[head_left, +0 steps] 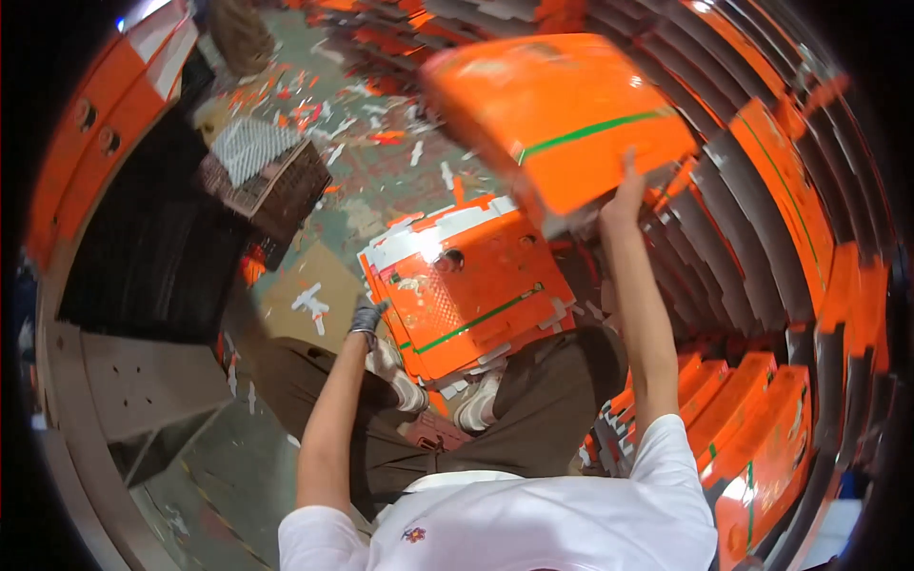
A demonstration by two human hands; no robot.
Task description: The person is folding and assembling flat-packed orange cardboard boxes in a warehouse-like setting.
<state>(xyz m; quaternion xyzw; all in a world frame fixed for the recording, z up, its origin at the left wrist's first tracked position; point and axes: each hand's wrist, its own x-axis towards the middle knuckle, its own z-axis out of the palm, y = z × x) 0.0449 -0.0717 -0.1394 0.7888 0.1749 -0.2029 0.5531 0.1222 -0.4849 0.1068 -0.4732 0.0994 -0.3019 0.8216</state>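
as the right hand [620,204] holds, orange sheeting [581,100] slants forward-left.

held pnl [581,95]: orng, grn stripe | low stack [490,285]: orng/wht/grn | shirt [543,523]: wht | trousers [519,419]: dk brn

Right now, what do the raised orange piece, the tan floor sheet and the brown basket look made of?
Orange piece in the right hand: likely coated card or thin board; smooth, glossy highlights, though blurred.
Tan floor sheet: probably plain cardboard; flat, matte, uncoated-looking.
Brown basket: perhaps moulded plastic, from its regular lattice; woven material can't be ruled out.
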